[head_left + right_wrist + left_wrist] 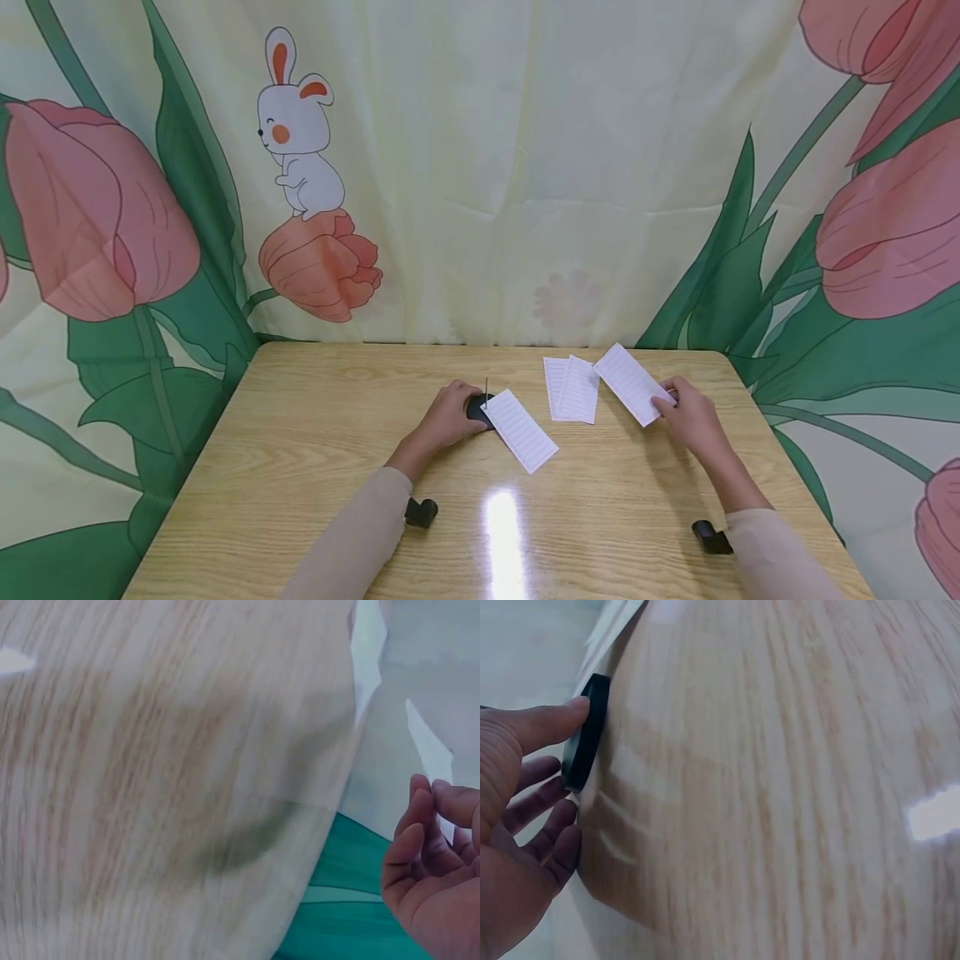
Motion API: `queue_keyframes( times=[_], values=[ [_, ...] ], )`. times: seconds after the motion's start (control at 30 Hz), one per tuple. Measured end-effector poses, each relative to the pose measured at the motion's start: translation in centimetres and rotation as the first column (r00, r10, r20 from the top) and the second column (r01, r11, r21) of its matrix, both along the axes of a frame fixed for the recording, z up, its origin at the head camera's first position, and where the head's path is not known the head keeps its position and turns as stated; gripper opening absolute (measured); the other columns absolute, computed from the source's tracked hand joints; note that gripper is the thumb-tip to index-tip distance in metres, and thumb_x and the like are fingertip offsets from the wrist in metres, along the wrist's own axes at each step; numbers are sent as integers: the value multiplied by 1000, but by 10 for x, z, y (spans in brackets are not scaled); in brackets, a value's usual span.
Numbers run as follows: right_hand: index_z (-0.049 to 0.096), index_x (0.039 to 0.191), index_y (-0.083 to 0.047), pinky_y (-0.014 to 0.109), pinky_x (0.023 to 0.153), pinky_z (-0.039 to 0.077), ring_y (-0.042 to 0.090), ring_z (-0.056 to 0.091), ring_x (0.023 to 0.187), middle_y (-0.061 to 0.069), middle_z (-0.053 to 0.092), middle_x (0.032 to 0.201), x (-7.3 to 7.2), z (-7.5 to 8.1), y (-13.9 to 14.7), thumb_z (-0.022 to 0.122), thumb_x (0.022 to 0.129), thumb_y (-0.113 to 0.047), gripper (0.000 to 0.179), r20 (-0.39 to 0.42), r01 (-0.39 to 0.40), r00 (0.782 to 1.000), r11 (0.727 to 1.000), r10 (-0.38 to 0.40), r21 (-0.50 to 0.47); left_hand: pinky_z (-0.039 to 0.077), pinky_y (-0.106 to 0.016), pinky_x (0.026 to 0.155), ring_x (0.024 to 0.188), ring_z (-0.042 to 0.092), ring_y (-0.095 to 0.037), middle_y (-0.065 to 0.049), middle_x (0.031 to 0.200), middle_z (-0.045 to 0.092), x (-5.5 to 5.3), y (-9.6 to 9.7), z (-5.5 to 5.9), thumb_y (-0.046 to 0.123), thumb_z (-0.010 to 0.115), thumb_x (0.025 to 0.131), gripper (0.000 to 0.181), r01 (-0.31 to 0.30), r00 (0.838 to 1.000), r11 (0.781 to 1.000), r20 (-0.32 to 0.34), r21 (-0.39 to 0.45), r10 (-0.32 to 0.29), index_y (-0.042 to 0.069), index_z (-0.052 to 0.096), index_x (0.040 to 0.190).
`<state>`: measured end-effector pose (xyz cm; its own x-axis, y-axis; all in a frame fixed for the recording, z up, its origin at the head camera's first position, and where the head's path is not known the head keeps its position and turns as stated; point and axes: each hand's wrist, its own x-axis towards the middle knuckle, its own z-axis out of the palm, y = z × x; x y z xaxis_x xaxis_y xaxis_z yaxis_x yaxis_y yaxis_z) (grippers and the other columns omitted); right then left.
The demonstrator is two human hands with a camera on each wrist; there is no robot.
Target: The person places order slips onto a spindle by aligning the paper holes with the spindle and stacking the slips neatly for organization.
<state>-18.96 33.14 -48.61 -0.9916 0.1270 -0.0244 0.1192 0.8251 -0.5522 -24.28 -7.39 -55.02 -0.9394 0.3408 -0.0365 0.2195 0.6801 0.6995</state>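
Observation:
My left hand (448,417) holds the edge of a black round base (474,411) on the table, from which a thin upright spike (487,387) rises. One corner of a white lined paper slip (522,433) is at the spike, and the slip slants toward the front right. In the left wrist view the thumb and fingers grip the black disc (587,735) from either side. Off to the right, my right hand (692,418) pinches another lined slip (632,385) by its lower corner, raised above the table. That slip (429,742) appears nearly edge-on in the right wrist view.
Two more lined slips (581,392) lie overlapping near the table's back edge, between the hands. The wooden table (315,433) ends at a curtain (465,167) printed with tulips and a rabbit. Black wrist-worn devices (422,513) show beside both sleeves.

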Motion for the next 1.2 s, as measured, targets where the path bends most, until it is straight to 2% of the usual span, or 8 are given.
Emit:
queue_keyframes(
  times=[0.17,0.27,0.37,0.5,0.63,0.83,1.03,1.2],
  values=[
    [55,127,8,41,76,55,35,63,96,30,65,115,2,11,-5,60,105,-17,34,-18,-13,1000,1000,13,-7,47,-49,107,127,53,-33,-14,139,57,0,-2,5,23,86,85,61,-13,1000,1000,18,21,13,7,62,139],
    [55,127,7,44,78,56,36,64,98,30,66,115,1,17,-7,61,105,-17,34,-48,-33,998,999,33,-8,46,-50,109,130,54,-33,-13,140,57,0,-3,11,22,84,87,60,-28,999,998,44,55,26,8,61,141],
    [56,126,6,44,79,56,37,66,99,30,67,115,0,22,-11,62,105,-17,33,-76,-56,996,998,55,-15,48,-50,106,129,56,-32,-12,140,58,-1,-4,20,21,83,89,60,-28,999,997,41,74,25,7,60,142],
    [57,126,6,38,74,55,34,67,96,29,68,115,-3,29,-17,63,104,-18,32,-95,-76,993,996,72,-37,52,-48,99,121,60,-34,-13,138,60,-3,-5,33,20,82,90,60,-18,1000,996,21,91,16,5,59,143],
    [57,127,6,30,68,52,31,66,92,28,69,114,-6,38,-26,63,104,-17,33,-114,-96,989,994,89,-54,54,-47,96,121,60,-35,-12,140,59,-4,-7,47,21,81,91,61,-33,999,993,28,110,30,6,57,145],
    [58,127,6,25,65,50,30,66,90,26,70,111,-8,51,-40,64,103,-14,32,-170,-137,977,989,127,-52,55,-46,94,118,62,-36,-12,138,61,-4,-11,66,23,81,91,57,-30,998,992,-48,123,36,9,60,142],
    [60,122,5,23,68,52,33,69,93,26,71,109,-7,62,-57,65,102,-12,27,-248,-177,956,982,157,-63,56,-45,93,111,64,-32,-14,134,64,-4,-14,81,24,79,92,52,-1,989,987,-147,158,25,9,63,140],
    [61,118,4,21,71,54,34,71,93,24,73,107,-6,70,-73,67,101,-10,23,-284,-212,942,973,179,-91,56,-45,90,110,64,-32,-16,132,65,0,-14,96,22,77,95,46,16,980,983,-200,182,21,8,64,136]
  ],
)
